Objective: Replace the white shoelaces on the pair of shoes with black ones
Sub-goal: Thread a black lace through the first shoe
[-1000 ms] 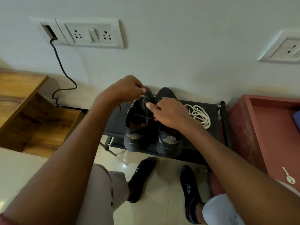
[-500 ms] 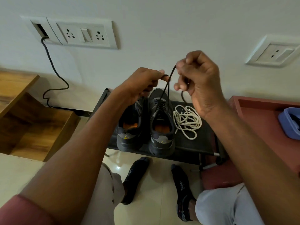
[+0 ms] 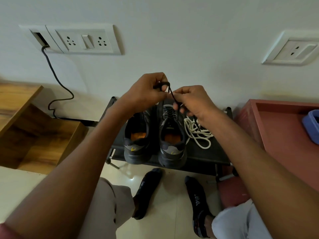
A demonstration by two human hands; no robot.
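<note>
The person is at the tying step on the right-hand shoe (image 3: 171, 135): its black lace (image 3: 170, 91) is already threaded through the eyelets, and both free ends are lifted above the tongue. The left hand (image 3: 146, 91) pinches a small loop of the lace between thumb and fingers, while the right hand (image 3: 191, 100) pinches the other strand, which runs up to that loop and trails down past the hand towards the rack. So each grip is closed on the lace, held above the toe end of the shoe, near the back edge of the shoe rack (image 3: 207, 157).

The next move likely calls for wrapping the right strand round the loop and pulling a bow tight, keeping tension even so the lacing does not slacken. The left-hand shoe (image 3: 136, 140) stands just beside the first, towards the rack's left edge; whether it is laced cannot be told. The removed white laces (image 3: 196, 133) lie in a heap beside the right-hand shoe, towards the rack's right edge.
</note>
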